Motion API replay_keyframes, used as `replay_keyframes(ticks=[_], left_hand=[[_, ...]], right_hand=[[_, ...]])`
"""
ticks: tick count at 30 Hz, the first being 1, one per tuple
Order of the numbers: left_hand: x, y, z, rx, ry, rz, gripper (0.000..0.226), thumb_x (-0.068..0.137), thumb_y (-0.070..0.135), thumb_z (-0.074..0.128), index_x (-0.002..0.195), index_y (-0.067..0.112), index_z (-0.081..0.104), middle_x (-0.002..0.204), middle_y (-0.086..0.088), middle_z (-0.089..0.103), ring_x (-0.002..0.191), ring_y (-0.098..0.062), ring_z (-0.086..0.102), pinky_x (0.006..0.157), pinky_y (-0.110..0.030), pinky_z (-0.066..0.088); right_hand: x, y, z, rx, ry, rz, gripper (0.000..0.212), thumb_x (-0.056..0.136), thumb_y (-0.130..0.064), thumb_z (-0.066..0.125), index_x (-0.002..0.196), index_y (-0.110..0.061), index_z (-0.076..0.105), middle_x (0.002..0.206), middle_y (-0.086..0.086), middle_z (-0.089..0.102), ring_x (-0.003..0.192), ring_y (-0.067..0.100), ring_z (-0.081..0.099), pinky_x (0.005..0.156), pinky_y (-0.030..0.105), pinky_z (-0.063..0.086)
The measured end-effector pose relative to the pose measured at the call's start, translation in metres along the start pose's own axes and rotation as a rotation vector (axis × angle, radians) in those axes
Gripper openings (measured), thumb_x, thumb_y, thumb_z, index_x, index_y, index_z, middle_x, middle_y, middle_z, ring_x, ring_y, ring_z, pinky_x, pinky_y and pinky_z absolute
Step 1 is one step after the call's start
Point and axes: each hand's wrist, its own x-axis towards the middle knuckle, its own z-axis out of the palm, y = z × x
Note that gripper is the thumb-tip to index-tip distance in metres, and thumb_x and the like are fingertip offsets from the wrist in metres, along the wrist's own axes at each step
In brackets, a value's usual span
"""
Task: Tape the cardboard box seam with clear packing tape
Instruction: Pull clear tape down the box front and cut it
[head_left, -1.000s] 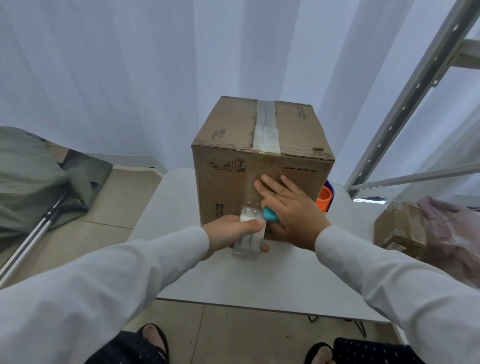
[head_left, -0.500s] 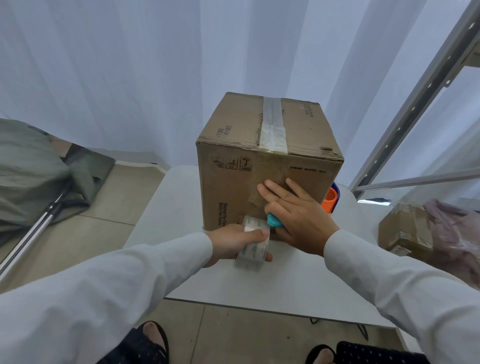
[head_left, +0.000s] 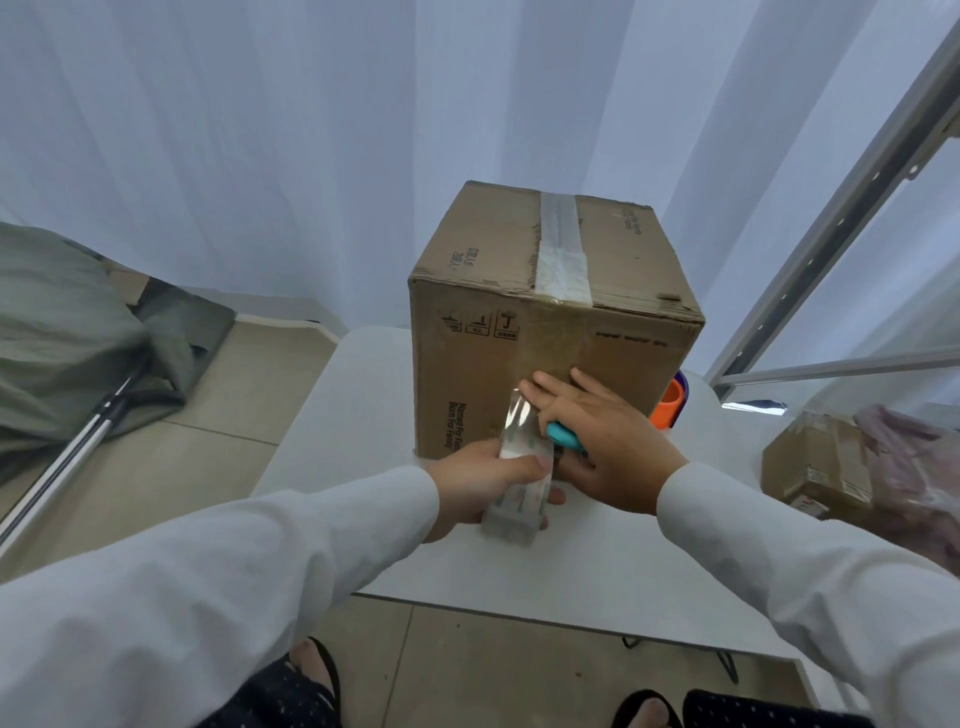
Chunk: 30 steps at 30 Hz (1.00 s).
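A cardboard box (head_left: 550, 332) is seen standing upright on a white table (head_left: 597, 566), with a strip of clear tape (head_left: 561, 249) already laid along the seam on its top and folded over the near edge. A roll of clear packing tape (head_left: 519, 483) is gripped in the left hand (head_left: 483, 483) just in front of the box's near face, a short length of tape being drawn up toward the cardboard. The right hand (head_left: 608, 436) is pressed against that face with fingers spread, a teal tool (head_left: 563, 435) tucked under its palm. An orange object (head_left: 670, 410) is partly hidden behind the box at right.
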Motion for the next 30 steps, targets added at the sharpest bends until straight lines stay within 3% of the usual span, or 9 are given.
replay_keyframes(ticks=[2,4,7,10,14,20,25,28,30], left_hand=[[0.0,-0.002,0.002,-0.069,0.005,-0.009,0.026,0.093,0.031,0.05,0.118,0.025,0.051,0.097,0.004,0.068,0.081,-0.014,0.068,0.064,-0.024,0.053],[0.001,-0.003,0.003,-0.106,0.019,-0.028,0.024,0.092,0.027,0.051,0.116,0.023,0.049,0.095,0.002,0.068,0.081,-0.015,0.067,0.067,-0.027,0.052],[0.005,-0.002,0.002,-0.13,0.047,-0.052,0.027,0.092,0.023,0.051,0.119,0.018,0.048,0.092,-0.001,0.07,0.08,-0.017,0.067,0.069,-0.029,0.053],[0.008,-0.001,0.0,-0.102,0.069,-0.052,0.032,0.092,0.022,0.052,0.122,0.014,0.049,0.09,-0.002,0.071,0.078,-0.017,0.068,0.069,-0.03,0.054],[0.012,-0.002,0.0,-0.073,0.088,-0.047,0.027,0.092,0.021,0.051,0.118,0.013,0.051,0.086,-0.001,0.071,0.074,-0.016,0.068,0.065,-0.026,0.054],[0.014,-0.002,0.002,-0.072,0.123,-0.057,0.037,0.094,0.039,0.043,0.123,0.016,0.049,0.086,-0.002,0.071,0.07,-0.015,0.068,0.055,-0.02,0.055],[0.018,-0.003,0.002,-0.146,0.191,-0.105,0.049,0.095,0.049,0.029,0.12,0.015,0.052,0.076,-0.002,0.076,0.073,-0.02,0.07,0.075,-0.028,0.054],[0.019,-0.004,0.002,-0.136,0.258,-0.113,0.049,0.093,0.046,0.038,0.123,0.01,0.052,0.097,-0.01,0.073,0.08,-0.022,0.069,0.066,-0.026,0.055],[0.023,-0.008,0.003,-0.124,0.335,-0.083,0.058,0.087,0.048,0.049,0.13,0.009,0.047,0.116,-0.014,0.066,0.096,-0.028,0.067,0.075,-0.031,0.056]], right_hand=[[-0.005,-0.009,-0.011,0.205,0.021,0.079,0.017,0.088,-0.021,0.055,0.099,-0.029,0.047,0.143,-0.006,0.043,0.135,0.014,0.032,0.111,0.032,0.029],[-0.008,-0.016,-0.022,0.389,0.086,0.142,0.014,0.089,-0.015,0.048,0.095,-0.027,0.044,0.121,-0.004,0.06,0.107,0.017,0.058,0.089,0.029,0.05],[-0.007,-0.019,-0.035,0.608,0.055,0.244,0.021,0.093,-0.009,0.042,0.107,-0.025,0.037,0.089,-0.003,0.058,0.073,0.014,0.058,0.067,0.024,0.052],[-0.004,-0.02,-0.041,0.844,-0.049,0.335,0.023,0.097,-0.011,0.039,0.116,-0.021,0.032,0.094,0.0,0.062,0.066,0.011,0.062,0.059,0.018,0.054],[-0.001,-0.02,-0.047,0.929,-0.047,0.357,0.013,0.099,-0.019,0.034,0.107,-0.018,0.044,0.085,0.0,0.064,0.054,0.004,0.06,0.055,0.017,0.053],[0.0,-0.019,-0.047,0.735,0.038,0.376,0.017,0.099,-0.031,0.033,0.089,-0.025,0.046,0.062,-0.005,0.05,0.05,0.007,0.045,0.046,0.018,0.044],[-0.005,-0.012,-0.035,0.242,-0.06,0.318,0.013,0.097,-0.037,0.033,0.094,-0.027,0.04,0.07,-0.01,0.052,0.061,0.006,0.053,0.059,0.021,0.045],[-0.006,-0.013,-0.031,0.057,-0.097,0.276,0.018,0.097,-0.038,0.033,0.102,-0.023,0.043,0.077,-0.01,0.051,0.064,0.005,0.051,0.057,0.017,0.041],[-0.003,-0.016,-0.031,0.013,-0.051,0.214,0.021,0.097,-0.035,0.036,0.105,-0.019,0.048,0.091,-0.004,0.055,0.072,0.01,0.051,0.063,0.021,0.044]])
